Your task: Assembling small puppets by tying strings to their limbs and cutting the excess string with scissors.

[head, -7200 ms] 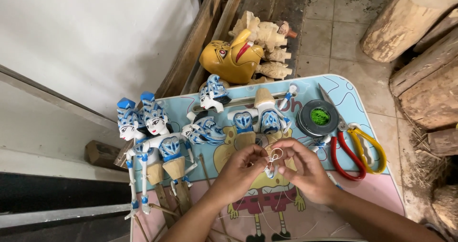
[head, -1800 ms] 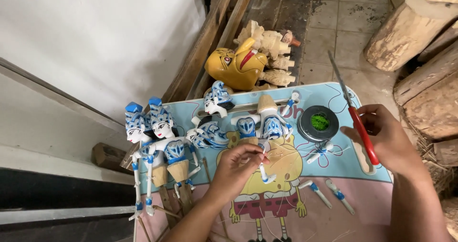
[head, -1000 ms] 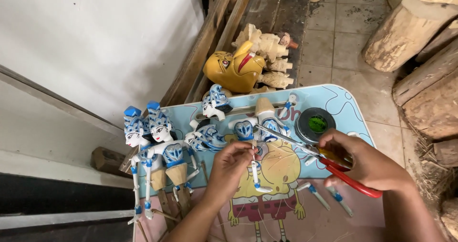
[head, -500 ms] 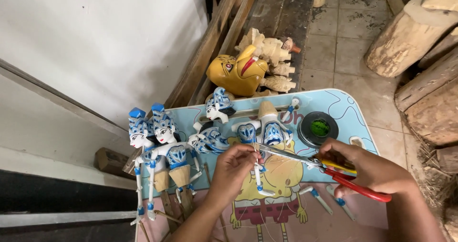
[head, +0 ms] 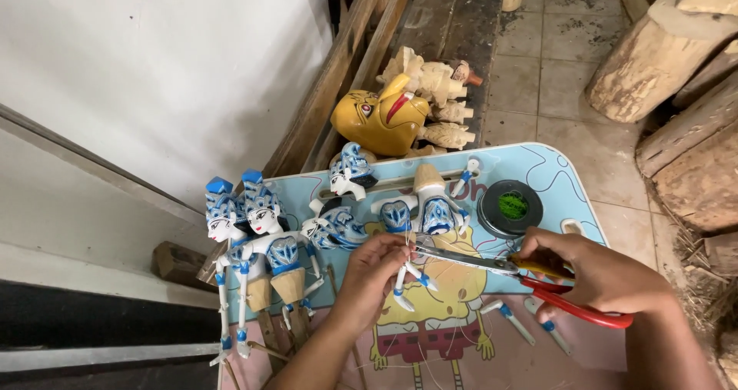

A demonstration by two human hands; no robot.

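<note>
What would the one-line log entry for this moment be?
left hand: pinching thread at puppet arm | right hand: holding scissors, blades at the thread | tray: painted puppets, thread spool

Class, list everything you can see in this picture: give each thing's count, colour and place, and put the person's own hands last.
Small table: one, light blue and pink with a cartoon print, centre.
Finished puppets: two, white and blue, lying at the table's left edge.
Puppet parts: several, white and blue, on the table's middle.
Loose puppet arms: two or three, white with blue ends, near the front of the table.
Thread spool: one, black with green thread, on the table's right.
Mask: one, yellow with red, on the floor behind the table.
Unpainted carvings: several, pale wood, beside the mask.
Logs: several, brown, right.
Scissors: one pair, red and yellow handles, in the right hand.
Left hand: pinches a small puppet arm.
Right hand: holds the scissors.
</note>
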